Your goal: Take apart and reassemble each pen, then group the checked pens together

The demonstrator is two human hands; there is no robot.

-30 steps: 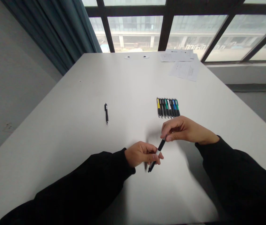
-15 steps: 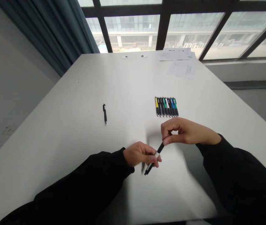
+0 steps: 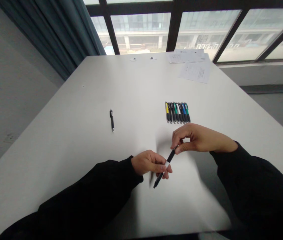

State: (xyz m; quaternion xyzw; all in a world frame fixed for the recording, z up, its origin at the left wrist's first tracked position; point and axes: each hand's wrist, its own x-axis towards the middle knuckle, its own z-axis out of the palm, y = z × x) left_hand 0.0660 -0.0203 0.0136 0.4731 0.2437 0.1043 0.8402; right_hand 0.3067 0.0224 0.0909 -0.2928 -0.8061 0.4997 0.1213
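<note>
Two hands (image 3: 150,164) (image 3: 201,140), fingers (image 3: 180,146) closed, gripping black pen (image 3: 170,156)

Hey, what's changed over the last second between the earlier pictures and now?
Only a small change: the black pen has swung slightly, its lower tip moving toward the person's left. The left hand and right hand both still hold it; neither has let go. The row of coloured pens, the lone pen and the papers stayed put on the white table.
</note>
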